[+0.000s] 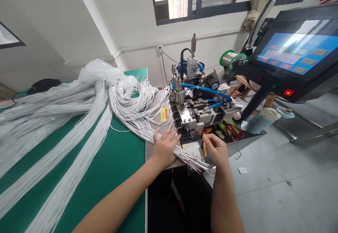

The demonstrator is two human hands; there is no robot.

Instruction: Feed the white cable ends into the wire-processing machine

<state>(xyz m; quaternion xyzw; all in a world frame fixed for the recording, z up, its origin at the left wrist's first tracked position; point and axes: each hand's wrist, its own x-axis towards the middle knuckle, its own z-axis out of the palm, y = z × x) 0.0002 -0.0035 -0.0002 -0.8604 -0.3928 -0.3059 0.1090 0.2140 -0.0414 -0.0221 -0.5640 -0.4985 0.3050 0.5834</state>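
My left hand [166,148] rests over a bundle of white wires [137,129], its fingers spread and lying across them close to the machine's front. Reddish marks show near the bundle's loose ends [196,162], which stick out to the right past the hand. My right hand [218,150] is closed in a pinch, thumb against forefinger, just in front of the machine [194,111]. Whatever it pinches, if anything, is too small to make out. Below the machine's front, beside the wire ends, sits a clear plastic container [194,149].
More long white wire bundles [79,169], partly in plastic wrap [97,71], cover the green table [118,190]. A control screen [298,51] overhangs the right side. Behind the machine is a wire spool [232,60]. Red-handled scissors [235,131] lie right of the machine.
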